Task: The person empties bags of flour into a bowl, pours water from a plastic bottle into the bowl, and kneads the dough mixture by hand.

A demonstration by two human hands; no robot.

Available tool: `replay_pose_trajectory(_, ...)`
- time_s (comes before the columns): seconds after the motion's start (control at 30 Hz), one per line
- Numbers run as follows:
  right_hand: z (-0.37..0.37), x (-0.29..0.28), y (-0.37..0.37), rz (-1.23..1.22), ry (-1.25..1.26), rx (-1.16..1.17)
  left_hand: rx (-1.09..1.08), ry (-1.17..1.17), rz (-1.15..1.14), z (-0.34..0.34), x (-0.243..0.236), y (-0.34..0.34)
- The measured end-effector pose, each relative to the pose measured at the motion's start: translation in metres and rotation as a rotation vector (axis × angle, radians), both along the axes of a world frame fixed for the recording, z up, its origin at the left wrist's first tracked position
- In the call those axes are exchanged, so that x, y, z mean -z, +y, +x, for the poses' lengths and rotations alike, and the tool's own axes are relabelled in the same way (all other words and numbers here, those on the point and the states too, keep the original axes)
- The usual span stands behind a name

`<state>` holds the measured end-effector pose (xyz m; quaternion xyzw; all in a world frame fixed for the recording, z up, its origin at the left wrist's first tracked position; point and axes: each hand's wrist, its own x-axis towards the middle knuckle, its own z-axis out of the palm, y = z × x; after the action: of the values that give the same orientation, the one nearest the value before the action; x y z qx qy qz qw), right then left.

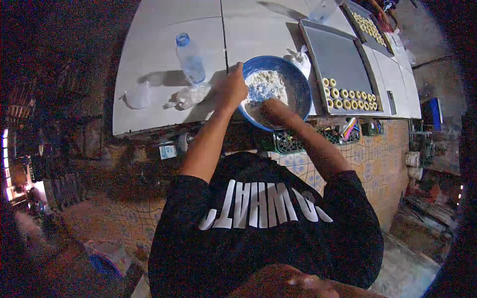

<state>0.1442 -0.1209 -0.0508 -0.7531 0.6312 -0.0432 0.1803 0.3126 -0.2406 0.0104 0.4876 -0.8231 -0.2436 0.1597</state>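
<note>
Head cam: L hand (235,89) grips rim of blue bowl (301,82) at near edge of table (268,30); R hand (274,111) down in white mix (268,82) inside, fingers blurred, can't tell if holding. Bottle (191,63), 2 bags (138,96) L; tray (333,59) w/ pale rings (344,93) R.

right hand (273,111) blurred, its fingertips unclear, co-worker's arm (380,9) cut off by upper edge

1. A clear plastic bottle (192,63) stands on the white table (164,42).
2. Round pale dough pieces (352,94) with darker centres line the near edge of a metal baking tray (333,54).
3. Another filled tray (384,48) lies beyond.
4. A green plastic crate (288,141) sits below the table's edge.
</note>
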Motion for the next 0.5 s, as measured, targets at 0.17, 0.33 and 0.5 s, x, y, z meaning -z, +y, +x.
replay_pose_trajectory(0.17, -0.008, 0.025, -0.036, -0.153, -0.093, -0.011, 0.055, -0.016, 0.006, -0.001, -0.04, 0.012)
replay_pose_trajectory(0.33, -0.002, -0.025, -0.042, -0.152, -0.173, -0.036, 0.016, 0.081, 0.02, 0.001, -0.009, 0.003)
replay_pose_trajectory(0.5, 0.002, -0.085, -0.01, 0.203, -0.082, -0.116, 0.001, -0.118, 0.124, 0.004, -0.042, 0.007)
